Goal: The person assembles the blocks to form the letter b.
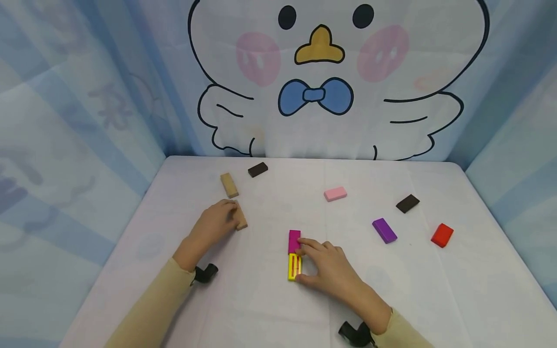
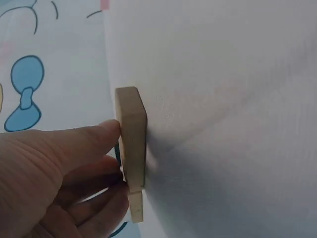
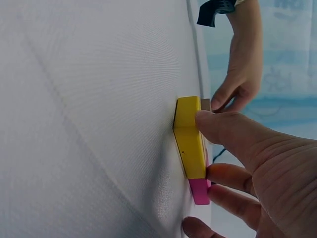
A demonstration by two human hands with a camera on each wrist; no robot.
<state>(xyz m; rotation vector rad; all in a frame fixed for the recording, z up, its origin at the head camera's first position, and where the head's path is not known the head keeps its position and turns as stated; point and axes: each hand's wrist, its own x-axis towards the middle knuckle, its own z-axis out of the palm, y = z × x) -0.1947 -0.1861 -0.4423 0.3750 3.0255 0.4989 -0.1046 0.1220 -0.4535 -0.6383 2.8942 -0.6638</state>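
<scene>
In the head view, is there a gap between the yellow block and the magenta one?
No, the yellow block meets the magenta block end to end along their short edges.

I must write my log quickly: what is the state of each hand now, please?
Left hand: closed, holding the nearer tan block.
Right hand: closed, holding the yellow block.

Yellow block: smooth, faint sheen, painted wood or plastic, can't tell which; magenta block at its 12 o'clock, similarly smooth. Tan block at yellow's 10 o'clock: matt, bare-wood look. Tablecloth: matt, woven, faintly creased; backdrop at 12 o'clock, printed cloth.
</scene>
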